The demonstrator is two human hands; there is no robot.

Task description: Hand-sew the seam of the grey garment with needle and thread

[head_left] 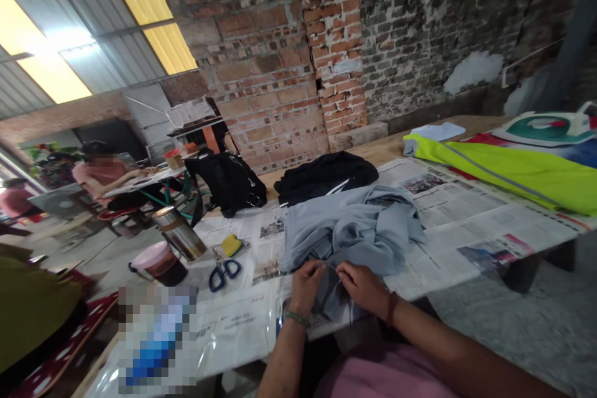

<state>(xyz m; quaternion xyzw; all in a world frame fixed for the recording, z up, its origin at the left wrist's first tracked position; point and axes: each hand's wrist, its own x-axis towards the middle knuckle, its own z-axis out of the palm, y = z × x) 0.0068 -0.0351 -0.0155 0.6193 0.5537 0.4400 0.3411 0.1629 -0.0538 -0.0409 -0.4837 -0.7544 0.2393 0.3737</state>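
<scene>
A crumpled grey garment (345, 224) lies in front of me at the table's near edge, with part of it hanging down between my wrists. My left hand (306, 286) is closed in a pinch at the garment's near edge. Close beside it, my right hand (362, 286) is pinched too, its fingertips a short way from the left ones. Something thin and pale shows between the fingertips, too small to name. Behind the grey garment is a folded black garment (326, 175) with white stripes.
Newspaper under clear plastic covers the table (233, 323). Left are blue-handled scissors (224, 275), a yellow object (231, 245), a lidded cup (161, 264), a steel flask (180, 233) and a black backpack (228, 180). Right are a neon-yellow garment (504, 168) and an iron (545, 127). People sit at left.
</scene>
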